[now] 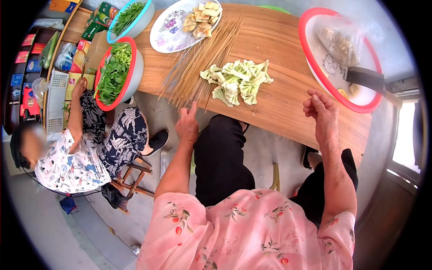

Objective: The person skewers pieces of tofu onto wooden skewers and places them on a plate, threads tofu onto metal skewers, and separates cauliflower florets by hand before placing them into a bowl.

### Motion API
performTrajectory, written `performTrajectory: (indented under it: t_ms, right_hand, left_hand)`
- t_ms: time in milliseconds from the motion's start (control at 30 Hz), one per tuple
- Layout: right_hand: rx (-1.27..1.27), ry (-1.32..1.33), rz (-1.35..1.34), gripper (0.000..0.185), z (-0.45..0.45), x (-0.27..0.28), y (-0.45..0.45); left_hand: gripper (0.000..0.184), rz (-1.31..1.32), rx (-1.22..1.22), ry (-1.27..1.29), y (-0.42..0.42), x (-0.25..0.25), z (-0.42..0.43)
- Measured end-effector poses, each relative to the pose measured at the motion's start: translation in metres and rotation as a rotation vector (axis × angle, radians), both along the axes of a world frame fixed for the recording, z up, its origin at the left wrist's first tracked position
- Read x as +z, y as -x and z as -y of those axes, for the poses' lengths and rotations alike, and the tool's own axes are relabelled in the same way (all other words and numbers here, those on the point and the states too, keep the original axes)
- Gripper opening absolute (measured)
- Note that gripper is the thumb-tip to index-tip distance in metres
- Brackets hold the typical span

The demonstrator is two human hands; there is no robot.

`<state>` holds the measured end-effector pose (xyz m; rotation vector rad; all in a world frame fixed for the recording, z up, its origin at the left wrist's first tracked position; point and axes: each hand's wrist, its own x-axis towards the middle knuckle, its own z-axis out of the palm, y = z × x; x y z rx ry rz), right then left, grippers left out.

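My left hand (186, 123) is at the front table edge, by the near ends of a spread of bamboo skewers (204, 58). Its index finger points forward and its fingertips sit apart; whether they touch a skewer is unclear. Cut cauliflower florets (238, 81) lie in a pile right of the skewers. Over the table's right part, my right hand (321, 110) is raised with its fingers curled in, and nothing shows in it. Beyond it is a red-rimmed white basin (310, 58) holding a plastic bag (344, 42) of pale food. A cleaver (366, 78) lies across the basin's rim.
A patterned plate (164, 38) carries browned chunks (202, 19). Leafy greens fill a red-rimmed bowl (135, 49) and a blue-rimmed bowl (146, 15) at the left. Another person (72, 157) sits on a wooden stool (135, 175) beside packed shelves (33, 54).
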<state>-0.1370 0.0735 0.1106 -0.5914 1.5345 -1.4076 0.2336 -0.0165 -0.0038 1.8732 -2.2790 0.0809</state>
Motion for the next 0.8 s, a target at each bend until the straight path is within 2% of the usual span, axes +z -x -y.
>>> performTrajectory:
  t_ms: [167,300,367,400,467,500,567,667,800]
  right_hand:
    - [-0.007,-0.001,0.006,0.022,0.0,0.0,0.003]
    - [-0.027,0.031,0.026,0.018,0.001,0.0,0.003]
    - [-0.023,0.03,0.027,0.018,0.0,0.0,0.002]
    - [-0.024,0.025,0.027,0.017,0.0,0.0,0.001]
    - [-0.025,0.022,0.025,0.017,0.001,0.0,0.0]
    - [-0.031,0.017,0.033,0.017,0.001,-0.001,0.0]
    - [-0.042,0.016,0.037,0.017,0.0,-0.003,0.001]
    - [-0.051,0.036,0.05,0.017,0.0,-0.003,0.002]
    - [-0.055,0.021,0.056,0.016,0.0,0.001,0.0]
  left_hand:
    - [0.04,0.122,-0.053,-0.006,0.002,0.008,-0.001]
    - [0.028,0.011,0.021,0.09,-0.006,-0.001,0.001]
    - [0.017,-0.273,0.136,0.128,-0.01,-0.009,0.011]
    - [0.017,-0.274,0.138,0.129,-0.013,-0.013,0.017]
    - [0.027,-0.617,0.343,-0.255,-0.014,-0.016,0.026]
    - [0.027,-0.62,0.342,-0.254,-0.012,-0.014,0.027]
    - [0.028,-0.783,0.41,-0.353,-0.007,-0.011,0.029]
    - [0.022,-0.922,0.409,-0.299,-0.014,-0.011,0.024]
    - [0.014,-1.1,0.411,-0.311,-0.018,0.038,-0.007]
